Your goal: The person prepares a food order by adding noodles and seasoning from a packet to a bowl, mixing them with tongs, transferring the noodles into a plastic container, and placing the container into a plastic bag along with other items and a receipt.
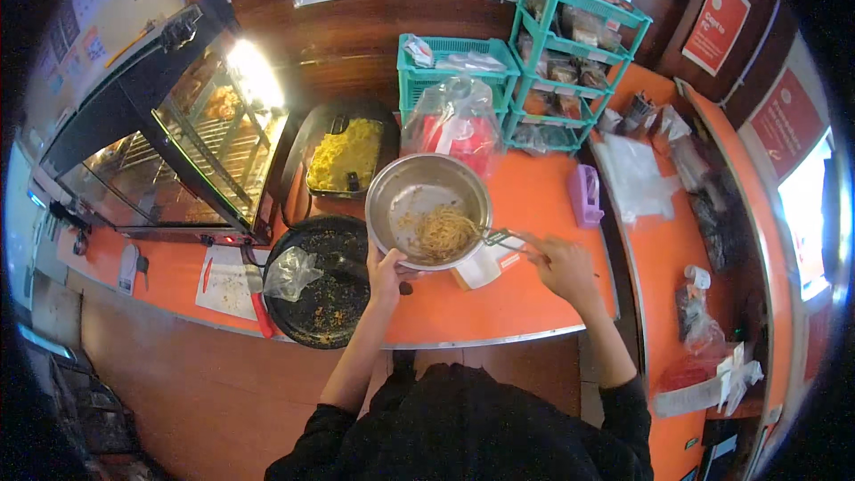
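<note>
A steel mixing bowl (403,191) is tilted toward me above the orange counter, with a clump of brown noodles (447,233) in its lower right part. My left hand (386,278) is closed on the bowl's near left rim. In my right hand (563,267) is a pair of metal tongs (509,239), whose tips reach over the bowl's right rim to the noodles. Below the bowl's right side a white object (481,273) lies partly covered on the counter; I cannot make out what it is.
Left of the bowl is a round black pan (329,316) holding crumbs and a crumpled plastic bag (292,273). Behind it sits a tray of yellow food (346,160), beside a lit warming cabinet (169,160). Green baskets (463,46), a tiered rack (570,40) and a purple tape dispenser (585,196) stand beyond.
</note>
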Tool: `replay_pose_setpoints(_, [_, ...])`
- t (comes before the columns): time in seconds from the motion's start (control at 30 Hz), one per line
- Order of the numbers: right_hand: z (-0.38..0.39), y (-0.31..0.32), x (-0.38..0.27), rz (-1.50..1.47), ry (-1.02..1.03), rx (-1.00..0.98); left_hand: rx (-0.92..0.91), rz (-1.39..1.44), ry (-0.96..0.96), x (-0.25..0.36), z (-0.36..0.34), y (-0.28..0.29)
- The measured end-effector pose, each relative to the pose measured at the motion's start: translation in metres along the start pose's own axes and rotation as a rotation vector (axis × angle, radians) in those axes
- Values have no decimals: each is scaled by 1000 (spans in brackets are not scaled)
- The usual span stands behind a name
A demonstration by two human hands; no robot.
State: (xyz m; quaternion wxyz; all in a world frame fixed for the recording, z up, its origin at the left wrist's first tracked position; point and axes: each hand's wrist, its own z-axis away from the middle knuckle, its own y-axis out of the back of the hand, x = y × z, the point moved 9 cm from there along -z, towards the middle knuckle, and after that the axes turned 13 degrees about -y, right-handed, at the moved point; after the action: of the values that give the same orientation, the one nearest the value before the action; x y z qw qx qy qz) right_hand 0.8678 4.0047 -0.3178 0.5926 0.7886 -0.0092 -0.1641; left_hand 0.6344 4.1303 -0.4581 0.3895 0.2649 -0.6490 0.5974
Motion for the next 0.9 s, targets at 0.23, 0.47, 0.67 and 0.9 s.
replay_pose_setpoints(0.23, [-13,9,-28,219,35,-76,-64,-110,-128,14,9,-15])
replay_pose_setpoints(0.47, [-6,-28,-3,-195,-288,193,-44,-94,-236,-10,14,-6])
replay_pose_setpoints(0.67, [-54,-52,-14,111,-148,107,-106,-40,-122,-6,34,-41])
replay_pose_setpoints(0.9, [-14,-6,-71,163,55,-80,-6,-98,-146,-4,25,0])
